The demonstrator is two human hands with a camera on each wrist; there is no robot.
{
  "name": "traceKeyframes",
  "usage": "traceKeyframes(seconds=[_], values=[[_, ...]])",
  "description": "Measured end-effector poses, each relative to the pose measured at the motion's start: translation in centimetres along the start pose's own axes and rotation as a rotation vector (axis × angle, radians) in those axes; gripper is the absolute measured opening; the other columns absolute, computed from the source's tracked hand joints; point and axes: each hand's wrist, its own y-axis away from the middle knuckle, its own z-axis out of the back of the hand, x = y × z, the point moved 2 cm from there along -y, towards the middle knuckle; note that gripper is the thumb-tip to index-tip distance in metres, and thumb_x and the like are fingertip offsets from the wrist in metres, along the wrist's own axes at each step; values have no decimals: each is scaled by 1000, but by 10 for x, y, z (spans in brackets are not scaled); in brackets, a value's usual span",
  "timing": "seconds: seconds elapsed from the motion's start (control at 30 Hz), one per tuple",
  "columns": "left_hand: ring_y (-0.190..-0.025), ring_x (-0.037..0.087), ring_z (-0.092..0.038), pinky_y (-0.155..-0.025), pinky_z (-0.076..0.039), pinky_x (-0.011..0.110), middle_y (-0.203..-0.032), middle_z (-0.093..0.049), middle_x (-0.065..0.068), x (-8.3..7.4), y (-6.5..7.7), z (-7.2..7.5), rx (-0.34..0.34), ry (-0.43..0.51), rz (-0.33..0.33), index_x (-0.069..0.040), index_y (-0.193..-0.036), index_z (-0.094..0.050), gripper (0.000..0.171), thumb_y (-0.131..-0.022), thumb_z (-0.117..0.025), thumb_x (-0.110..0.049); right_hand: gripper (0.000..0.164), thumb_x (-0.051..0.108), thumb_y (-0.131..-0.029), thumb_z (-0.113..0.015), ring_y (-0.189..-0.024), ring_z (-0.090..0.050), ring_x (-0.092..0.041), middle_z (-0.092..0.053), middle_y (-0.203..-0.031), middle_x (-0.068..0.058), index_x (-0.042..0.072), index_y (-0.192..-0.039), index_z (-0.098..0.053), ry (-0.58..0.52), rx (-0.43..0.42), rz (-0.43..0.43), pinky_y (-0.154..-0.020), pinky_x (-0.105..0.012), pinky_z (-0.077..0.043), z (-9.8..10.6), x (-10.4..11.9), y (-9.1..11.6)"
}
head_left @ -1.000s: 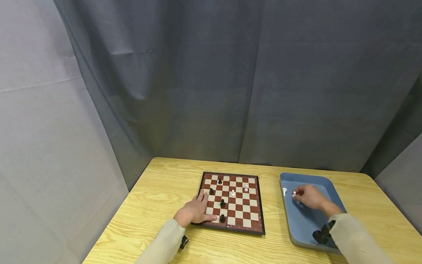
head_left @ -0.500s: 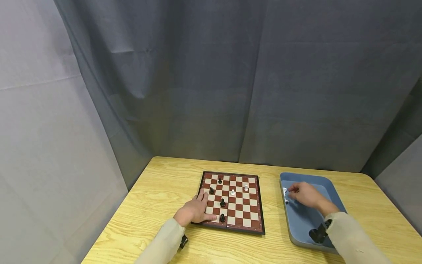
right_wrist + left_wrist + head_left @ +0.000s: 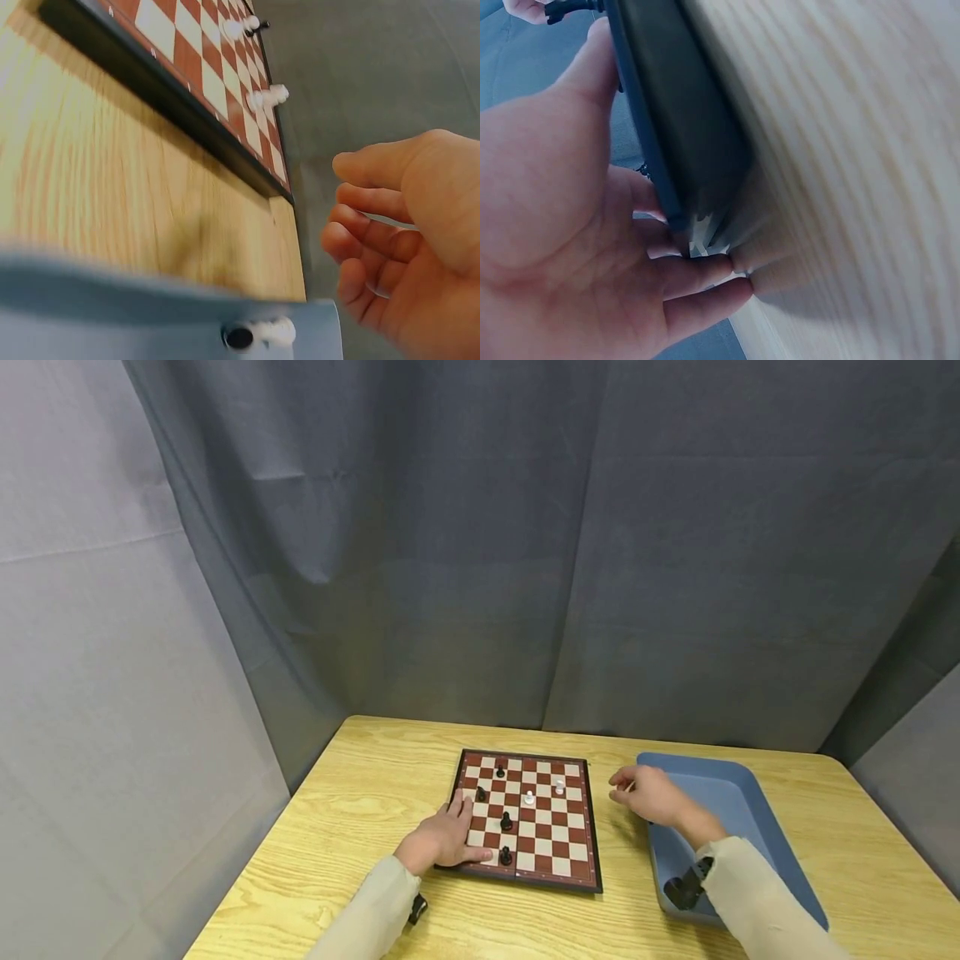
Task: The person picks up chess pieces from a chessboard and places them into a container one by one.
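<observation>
My left hand (image 3: 441, 841) rests on the left edge of a magnetic chessboard (image 3: 551, 882), its thumb and fingers stretched out. In the left wrist view, the fingertips reach past the board's side to the tabletop. Several black chess pieces (image 3: 506, 821) stand on the board's left half. Two white pieces, a pawn (image 3: 529, 797) and another chess piece (image 3: 559, 787), stand on the right half. My right hand (image 3: 654, 793) hovers over the left rim of the blue tray (image 3: 720, 766), fingers loosely bent, nothing seen between them. A white chess piece (image 3: 274, 332) lies in the tray.
A wooden table (image 3: 390, 768) carries the board and the tray, with bare wood between them. Grey curtains (image 3: 465, 568) hang behind and at the sides. A black wrist camera (image 3: 684, 890) on the right wrist sits above the tray.
My right hand has let go of a white chess piece by the tray's left wall and moved left over the rim towards the board. The left hand stays on the board.
</observation>
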Motion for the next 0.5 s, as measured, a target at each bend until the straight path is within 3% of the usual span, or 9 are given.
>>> traceKeyframes(seconds=[0.4,0.5], values=[[-134,37,-32,-95,-44,44,-156,-11,18,1,0,3,2,11,-4,-4,-151,-21,99,-83,-47,-71,25,11,-89,-66,-80,-59,-17,-64,-97,-9,-1,-111,-66,-66,31,-8,-62,-32,-49,-35,27,-20],[-134,37,-33,-95,-43,44,-156,-12,18,1,0,2,0,11,-4,-4,-151,-21,99,-83,-47,-71,24,11,-88,-66,-81,-60,-17,-65,-99,-10,-1,-110,-67,-65,26,26,-63,-31,-49,-44,32,-25]])
